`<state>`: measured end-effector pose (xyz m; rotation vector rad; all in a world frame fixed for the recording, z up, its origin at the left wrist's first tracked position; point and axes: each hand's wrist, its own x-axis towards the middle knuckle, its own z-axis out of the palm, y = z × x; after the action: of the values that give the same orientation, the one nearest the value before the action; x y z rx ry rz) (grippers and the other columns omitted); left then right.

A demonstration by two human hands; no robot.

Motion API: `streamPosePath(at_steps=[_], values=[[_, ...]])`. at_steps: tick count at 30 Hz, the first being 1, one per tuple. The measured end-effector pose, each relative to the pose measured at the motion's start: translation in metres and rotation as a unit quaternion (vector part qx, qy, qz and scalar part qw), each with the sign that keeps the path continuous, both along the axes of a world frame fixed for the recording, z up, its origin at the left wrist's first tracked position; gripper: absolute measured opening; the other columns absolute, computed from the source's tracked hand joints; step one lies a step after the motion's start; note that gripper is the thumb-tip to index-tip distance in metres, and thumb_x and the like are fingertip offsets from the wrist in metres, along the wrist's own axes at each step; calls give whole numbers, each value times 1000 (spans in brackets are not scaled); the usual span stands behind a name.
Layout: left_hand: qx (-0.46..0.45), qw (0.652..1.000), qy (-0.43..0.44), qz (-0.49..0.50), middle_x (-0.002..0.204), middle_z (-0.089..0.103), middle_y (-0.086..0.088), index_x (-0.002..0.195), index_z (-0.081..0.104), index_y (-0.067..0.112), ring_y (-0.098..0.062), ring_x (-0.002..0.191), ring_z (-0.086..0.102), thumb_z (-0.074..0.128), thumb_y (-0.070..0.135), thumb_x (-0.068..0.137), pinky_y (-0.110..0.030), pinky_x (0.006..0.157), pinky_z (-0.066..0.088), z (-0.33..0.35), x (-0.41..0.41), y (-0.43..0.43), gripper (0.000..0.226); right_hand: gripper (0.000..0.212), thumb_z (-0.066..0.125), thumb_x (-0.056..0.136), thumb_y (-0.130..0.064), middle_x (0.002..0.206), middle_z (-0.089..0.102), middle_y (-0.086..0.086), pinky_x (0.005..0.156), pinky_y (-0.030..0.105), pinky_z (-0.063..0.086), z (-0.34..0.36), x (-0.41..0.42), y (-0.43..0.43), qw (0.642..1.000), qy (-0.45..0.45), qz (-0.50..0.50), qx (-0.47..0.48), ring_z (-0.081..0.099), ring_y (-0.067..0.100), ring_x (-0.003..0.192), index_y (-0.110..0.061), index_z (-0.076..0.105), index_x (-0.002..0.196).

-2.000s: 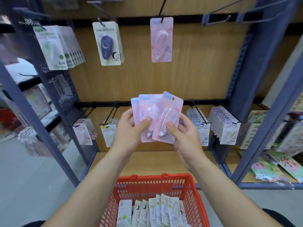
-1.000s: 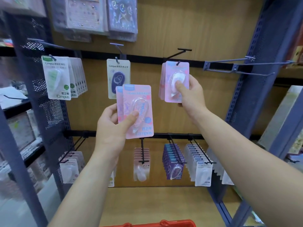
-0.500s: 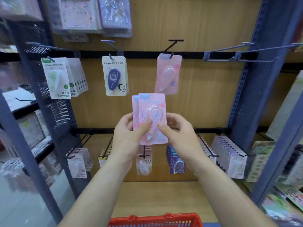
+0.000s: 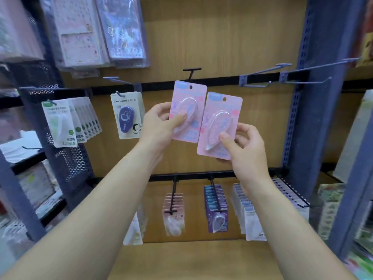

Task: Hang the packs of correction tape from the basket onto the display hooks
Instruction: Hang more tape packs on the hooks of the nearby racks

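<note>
Nearest, a wooden shelf (image 4: 181, 261) along the bottom, with both forearms angled up over it.

Just beyond, on the lower rail, four rows of hanging packs, counted left to right: pale pink packs (image 4: 173, 211), purple packs (image 4: 217, 207), white packs (image 4: 250, 219), and a last pale row (image 4: 286, 193) at far right. White row partly hidden behind the right forearm. Low at left, one cream pack (image 4: 133, 229), blurred.

Higher, in the middle, two pink packs of correction tape, one per hand, edge beside edge; touching or not, cannot tell.
- Left hand (image 4: 159, 126): pinching the left pink pack (image 4: 191, 108), thumb pressed on the clear blister, the rest curled behind the card. Held nearly upright, its top just under the black hook (image 4: 191, 70), and blocking whatever hangs from that hook.
- Right hand (image 4: 244, 150): pinching the right pink pack (image 4: 222, 118) low on the card, thumb on the blister, fingers (image 4: 247, 129) loosely spread behind. Lower than the other and tilted, top leaning right.

Farther back, on the upper rail: one row of green-and-white packs (image 4: 59, 122) at left, then one single purple pack (image 4: 127, 116), then two grey-blue hooks (image 4: 264, 76) at right.

Farthest and highest, sticker sheets (image 4: 101, 31), blurred. Perforated panel (image 4: 66, 164) at left, blue upright (image 4: 310, 98) at right.
</note>
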<state>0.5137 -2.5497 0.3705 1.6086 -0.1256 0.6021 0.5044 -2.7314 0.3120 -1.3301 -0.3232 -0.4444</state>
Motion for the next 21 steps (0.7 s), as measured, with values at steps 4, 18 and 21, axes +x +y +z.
streamPosePath(at_steps=[4, 18, 21], values=[[26, 999, 3, 44, 113, 72, 5, 124, 57, 27, -10, 94, 74, 74, 26, 94, -24, 66, 61, 10, 17, -1, 35, 21, 71, 96, -22, 105, 75, -3, 71, 25, 59, 0, 5, -8, 1000, 13, 7, 19, 74, 10, 93, -26, 57, 112], [55, 993, 50, 90, 121, 66, 4, 128, 61, 27, -17, 102, 70, 78, 38, 87, -41, 87, 61, -12, 39, 10, 46, 23, 69, 97, -21, 97, 79, -4, 77, 34, 62, -7, 12, -7, 1000, 4, 4, -27, 75, 13, 89, -29, 61, 116], [112, 987, 39, 109, 125, 64, 9, 130, 60, 29, -13, 115, 63, 77, 45, 85, -43, 99, 56, -22, 21, 23, 51, 27, 68, 97, -21, 99, 78, -3, 76, 36, 62, -8, 14, 1, 999, 9, 11, -43, 75, 15, 91, -25, 60, 123]])
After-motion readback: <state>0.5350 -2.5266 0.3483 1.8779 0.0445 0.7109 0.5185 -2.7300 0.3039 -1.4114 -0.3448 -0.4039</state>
